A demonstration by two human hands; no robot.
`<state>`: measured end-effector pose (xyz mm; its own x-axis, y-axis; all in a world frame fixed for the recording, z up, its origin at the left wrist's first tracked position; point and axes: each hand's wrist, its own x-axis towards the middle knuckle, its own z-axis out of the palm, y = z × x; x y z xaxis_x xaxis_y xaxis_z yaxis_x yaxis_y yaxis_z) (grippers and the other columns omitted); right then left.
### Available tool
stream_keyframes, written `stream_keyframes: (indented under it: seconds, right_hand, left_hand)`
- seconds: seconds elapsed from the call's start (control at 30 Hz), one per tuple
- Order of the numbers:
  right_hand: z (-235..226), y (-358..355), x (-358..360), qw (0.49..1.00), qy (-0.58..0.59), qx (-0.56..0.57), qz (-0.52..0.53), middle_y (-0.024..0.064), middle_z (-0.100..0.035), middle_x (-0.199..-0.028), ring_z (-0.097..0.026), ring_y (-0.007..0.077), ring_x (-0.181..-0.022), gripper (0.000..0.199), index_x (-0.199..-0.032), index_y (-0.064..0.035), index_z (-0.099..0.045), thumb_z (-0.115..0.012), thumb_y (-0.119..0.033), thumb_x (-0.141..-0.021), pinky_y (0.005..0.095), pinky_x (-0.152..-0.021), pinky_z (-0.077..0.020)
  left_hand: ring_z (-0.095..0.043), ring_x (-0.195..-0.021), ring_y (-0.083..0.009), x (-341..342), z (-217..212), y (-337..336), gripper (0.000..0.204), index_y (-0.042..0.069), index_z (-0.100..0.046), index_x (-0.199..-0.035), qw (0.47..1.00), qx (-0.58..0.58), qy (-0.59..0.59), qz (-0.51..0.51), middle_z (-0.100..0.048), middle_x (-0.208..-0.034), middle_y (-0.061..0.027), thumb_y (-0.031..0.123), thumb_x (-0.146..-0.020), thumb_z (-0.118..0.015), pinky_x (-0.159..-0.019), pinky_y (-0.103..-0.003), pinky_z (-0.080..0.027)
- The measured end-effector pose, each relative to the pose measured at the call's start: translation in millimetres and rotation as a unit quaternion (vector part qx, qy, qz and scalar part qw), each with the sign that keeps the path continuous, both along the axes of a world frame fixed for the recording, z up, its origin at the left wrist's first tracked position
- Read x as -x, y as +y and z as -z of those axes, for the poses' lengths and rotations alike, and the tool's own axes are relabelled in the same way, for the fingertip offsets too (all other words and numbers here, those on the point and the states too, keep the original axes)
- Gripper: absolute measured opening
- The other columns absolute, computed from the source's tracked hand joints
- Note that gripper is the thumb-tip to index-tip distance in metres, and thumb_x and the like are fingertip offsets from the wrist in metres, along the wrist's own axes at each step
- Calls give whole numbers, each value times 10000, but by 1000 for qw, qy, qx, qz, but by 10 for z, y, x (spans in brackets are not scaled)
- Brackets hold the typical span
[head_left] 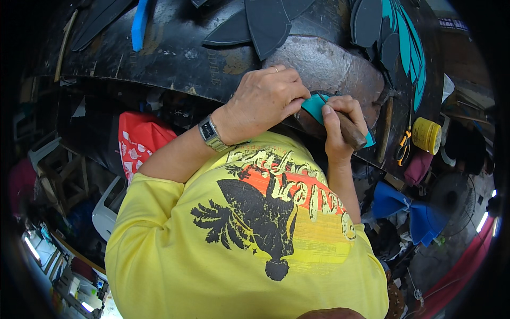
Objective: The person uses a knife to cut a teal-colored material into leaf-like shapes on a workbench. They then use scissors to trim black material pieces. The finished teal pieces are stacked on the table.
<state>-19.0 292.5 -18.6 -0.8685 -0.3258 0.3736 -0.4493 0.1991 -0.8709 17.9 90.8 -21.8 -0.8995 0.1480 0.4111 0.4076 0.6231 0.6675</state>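
My left hand (268, 101), with a ring and a wristwatch, is closed, its thumb and fingers pinching the left end of a teal sheet piece (314, 109). My right hand (344, 117) is wrapped round the thick wooden handle (351, 133) of a hand tool. The tool's thin dark metal shaft reaches over the teal piece toward my left fingertips; I cannot make out the shape of its tip. Part of the teal piece is hidden under my right hand, and its far corner shows beyond it. Beneath lies a grey stone-like slab (329, 66) at the table's near edge.
Black cut pieces (268, 24) lie on the dark table (175, 58). Teal strips (409, 48) and more black pieces are at the right. A blue strip (139, 26) is at the back left. Orange-handled scissors (405, 148) and a yellow tub (426, 135) are at the right edge.
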Motion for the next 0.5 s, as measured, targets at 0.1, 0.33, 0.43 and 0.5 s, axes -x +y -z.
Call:
stream_keyframes:
  seconds: [0.1, 0.33, 0.43, 0.5]
  right_hand:
    - [-1, -3, 2, 1000, 8, -21, -19, 85, -638, -787, -592, 153, -681, 98, -819, -1, -596, -688, 31, -804, 274, -668, -483]
    - [18, -4, 41, 996, 64, -41, -53, 90, -628, -765, -586, 180, -649, 109, -815, 9, -591, -677, 56, -767, 286, -647, -488]
    - [20, -8, 29, 998, 37, 3, -46, 86, -625, -753, -583, 183, -642, 103, -816, 9, -592, -675, 52, -773, 292, -639, -489]
    - [23, -18, 20, 998, 34, 27, -44, 83, -624, -748, -582, 183, -639, 100, -817, 8, -593, -675, 48, -777, 296, -636, -489]
  left_hand:
    - [-661, -882, -221, 5, -5, -3, 102, 89, -745, -890, 1000, 3, -5, 5, -663, -874, -38, 154, -814, -763, -751, -352, -545]
    - [-660, -865, -234, 1, -9, 1, 154, 77, -744, -957, 1000, 0, -10, 4, -672, -905, -38, 114, -808, -753, -742, -353, -548]
    - [-659, -862, -235, -1, -15, -1, 154, 77, -743, -960, 1000, 3, -8, 3, -673, -907, -40, 117, -811, -751, -741, -347, -548]
    - [-665, -858, -233, 0, -23, -2, 156, 78, -742, -965, 1000, 8, -11, 6, -672, -910, -43, 117, -814, -749, -738, -346, -549]
